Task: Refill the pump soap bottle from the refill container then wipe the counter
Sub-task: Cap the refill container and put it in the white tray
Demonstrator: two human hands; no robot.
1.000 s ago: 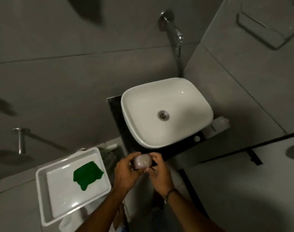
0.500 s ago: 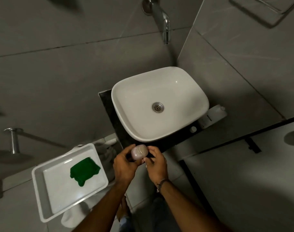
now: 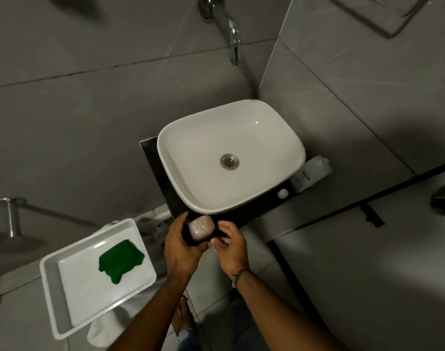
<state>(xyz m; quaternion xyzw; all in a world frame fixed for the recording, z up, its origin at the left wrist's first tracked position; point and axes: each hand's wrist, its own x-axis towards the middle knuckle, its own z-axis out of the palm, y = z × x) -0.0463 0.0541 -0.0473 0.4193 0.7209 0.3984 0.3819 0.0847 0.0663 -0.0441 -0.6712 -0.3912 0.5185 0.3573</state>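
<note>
I hold a small pale pink pump soap bottle (image 3: 200,228) at the front edge of the black counter (image 3: 154,163), just below the sink. My left hand (image 3: 182,249) wraps it from the left. My right hand (image 3: 231,247) curls against its right side, fingertips on a dark part by the bottle that I cannot make out. The white refill container (image 3: 313,173) lies on the counter right of the sink, with a small white cap (image 3: 283,193) in front of it. A green cloth (image 3: 120,259) lies in a white tray (image 3: 51,282) at lower left.
The white basin (image 3: 191,198) fills most of the counter, with a chrome tap (image 3: 231,29) on the wall above it. A metal wall fitting (image 3: 11,214) sticks out at the left. A dark-framed panel (image 3: 368,206) runs along the right.
Both hands stay together on the bottle at the counter's front edge. The grip has shifted slightly, and my view has tilted so the tap and sink sit lower in frame.
</note>
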